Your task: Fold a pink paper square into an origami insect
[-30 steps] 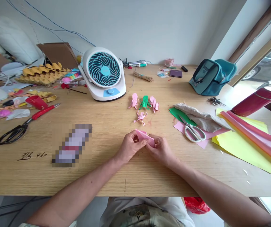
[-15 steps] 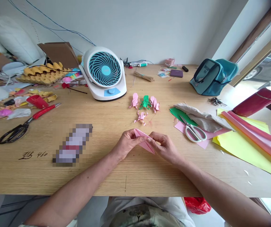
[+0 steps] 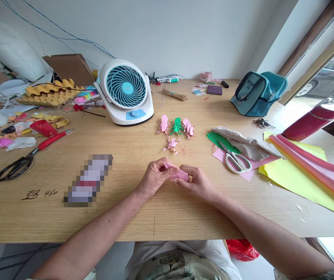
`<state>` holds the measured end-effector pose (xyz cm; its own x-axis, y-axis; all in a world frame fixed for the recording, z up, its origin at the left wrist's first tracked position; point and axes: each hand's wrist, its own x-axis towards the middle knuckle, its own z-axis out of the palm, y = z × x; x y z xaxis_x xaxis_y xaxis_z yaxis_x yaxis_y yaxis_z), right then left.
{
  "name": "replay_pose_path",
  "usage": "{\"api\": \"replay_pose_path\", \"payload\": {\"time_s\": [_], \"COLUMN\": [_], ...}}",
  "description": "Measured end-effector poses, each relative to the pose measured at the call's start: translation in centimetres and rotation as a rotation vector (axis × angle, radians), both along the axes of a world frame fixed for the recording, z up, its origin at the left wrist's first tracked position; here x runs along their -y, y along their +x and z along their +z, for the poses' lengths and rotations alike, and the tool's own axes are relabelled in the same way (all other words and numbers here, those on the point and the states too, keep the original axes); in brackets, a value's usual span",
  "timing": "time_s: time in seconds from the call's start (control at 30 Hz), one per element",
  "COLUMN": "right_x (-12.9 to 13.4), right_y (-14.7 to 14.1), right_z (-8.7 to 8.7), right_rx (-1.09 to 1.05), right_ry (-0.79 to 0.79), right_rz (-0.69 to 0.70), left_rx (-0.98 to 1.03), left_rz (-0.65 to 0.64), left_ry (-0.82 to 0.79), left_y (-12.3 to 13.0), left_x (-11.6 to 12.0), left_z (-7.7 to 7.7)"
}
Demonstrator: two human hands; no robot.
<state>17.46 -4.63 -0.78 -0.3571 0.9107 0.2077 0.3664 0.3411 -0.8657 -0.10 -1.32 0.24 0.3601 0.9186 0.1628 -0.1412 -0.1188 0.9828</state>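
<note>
A folded piece of pink paper (image 3: 181,175) is held between my two hands, just above the table near its front. My left hand (image 3: 157,175) pinches its left end, thumb on top. On the right end my right hand (image 3: 196,181) is closed, with the thumb along the lower edge; its fingertips are partly hidden behind the paper. Beyond my hands stand folded paper figures: a green one (image 3: 177,126), a pink one on its left (image 3: 164,123), a pink one on its right (image 3: 188,127), and a smaller pink one (image 3: 172,144) closest to me.
White-handled scissors (image 3: 236,160) lie on pink and green paper beside a grey cloth (image 3: 247,144). Yellow sheets (image 3: 307,186) and a red flask (image 3: 311,122) are at the right. A fan (image 3: 126,93) stands at the back; red-handled shears (image 3: 32,153) lie left.
The pink paper has gone from a long pointed shape to a shorter one, its lower right point folded in. My right thumb has moved down along it. The view has shifted slightly.
</note>
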Motion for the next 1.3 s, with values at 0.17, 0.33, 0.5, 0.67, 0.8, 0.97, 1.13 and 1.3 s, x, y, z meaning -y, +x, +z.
{"api": "replay_pose_path", "payload": {"time_s": [0.17,0.33,0.5,0.67,0.8,0.97,1.13,1.3], "right_x": [0.0,-0.3,-0.8,-0.8,-1.1,-1.3,-1.3,-1.3], "right_y": [0.2,0.9,1.2,1.0,1.1,1.4,1.3,1.0], "right_z": [0.1,1.0,0.6,0.8,1.2,1.2,0.9,0.7], "right_rx": [0.017,-0.430,-0.767,-0.737,-0.816,-0.793,-0.745,-0.729], "right_ry": [0.100,-0.494,-0.855,-0.918,-0.923,-0.920,-0.910,-0.845], "right_rz": [-0.035,0.274,0.366,0.193,0.178,0.229,0.152,0.068], "left_rx": [0.033,0.075,0.152,0.154,0.104,0.098,0.124,0.127], "left_rz": [-0.048,-0.126,-0.183,-0.309,-0.272,-0.186,-0.148,-0.063], "left_ry": [-0.053,-0.001,0.082,0.116,0.158,-0.052,-0.111,-0.102], "left_y": [-0.1,-0.8,-1.0,-1.0,-0.9,-0.6,-0.3,-0.2], "left_x": [-0.1,-0.7,-0.8,-0.8,-0.9,-0.9,-0.8,-1.0], "left_z": [0.0,-0.1,0.4,0.6,0.5,0.1,0.1,-0.3]}}
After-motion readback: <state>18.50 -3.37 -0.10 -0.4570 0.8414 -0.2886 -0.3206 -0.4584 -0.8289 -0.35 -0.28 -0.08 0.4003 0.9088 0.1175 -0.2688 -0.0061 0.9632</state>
